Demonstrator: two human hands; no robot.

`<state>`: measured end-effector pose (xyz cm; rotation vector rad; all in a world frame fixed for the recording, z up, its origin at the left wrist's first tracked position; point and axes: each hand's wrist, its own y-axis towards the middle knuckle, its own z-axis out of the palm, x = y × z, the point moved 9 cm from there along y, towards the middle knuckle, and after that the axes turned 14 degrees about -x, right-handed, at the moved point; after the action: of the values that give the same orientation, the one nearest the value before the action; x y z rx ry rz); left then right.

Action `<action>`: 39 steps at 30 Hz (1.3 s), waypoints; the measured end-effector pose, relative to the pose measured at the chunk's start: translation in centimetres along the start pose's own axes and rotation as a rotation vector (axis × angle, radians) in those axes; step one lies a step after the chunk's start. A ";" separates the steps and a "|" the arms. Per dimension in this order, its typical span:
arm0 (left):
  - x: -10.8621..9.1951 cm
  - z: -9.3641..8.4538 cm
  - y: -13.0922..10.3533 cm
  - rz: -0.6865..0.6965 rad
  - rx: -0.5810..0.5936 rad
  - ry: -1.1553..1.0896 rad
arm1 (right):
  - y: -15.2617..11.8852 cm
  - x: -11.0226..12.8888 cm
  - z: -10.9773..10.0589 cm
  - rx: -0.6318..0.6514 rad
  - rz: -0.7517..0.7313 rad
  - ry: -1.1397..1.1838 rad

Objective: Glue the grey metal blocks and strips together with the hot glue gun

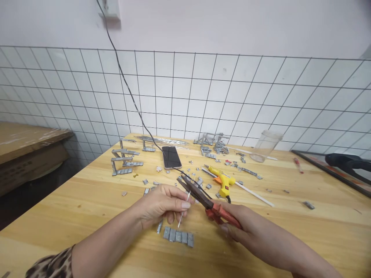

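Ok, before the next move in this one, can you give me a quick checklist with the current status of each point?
1. Left hand gripping the thin rod: ok, pinched at the fingertips.
2. Right hand on the pliers: ok, around the red handles.
3. Pliers' jaws touching the rod: cannot tell; they overlap in this view.
4. Left thumb well away from the jaws: not ok, it looks close.
5. Row of grey pieces lined up: ok, side by side.
6. Yellow glue gun cool: cannot tell.

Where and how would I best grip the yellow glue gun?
Take the yellow glue gun by its handle, probably from above on the near side: it seems to lie flat, handle toward the camera, nozzle pointing away and left.
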<state>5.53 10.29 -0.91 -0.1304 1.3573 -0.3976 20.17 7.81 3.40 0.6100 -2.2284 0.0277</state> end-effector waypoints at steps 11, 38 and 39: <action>1.0 0.8 -0.3 -0.056 0.039 0.028 | -0.2 -0.1 0.7 0.038 0.021 -0.060; 1.6 0.7 -0.1 -0.101 0.007 0.038 | -0.4 -1.0 1.9 0.146 0.104 -0.101; 1.6 0.7 0.0 -0.099 0.009 0.038 | -0.4 -1.0 1.9 0.153 0.112 -0.102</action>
<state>6.44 9.59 -2.22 -0.1840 1.3897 -0.4917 19.60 7.45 1.28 0.5788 -2.3727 0.2305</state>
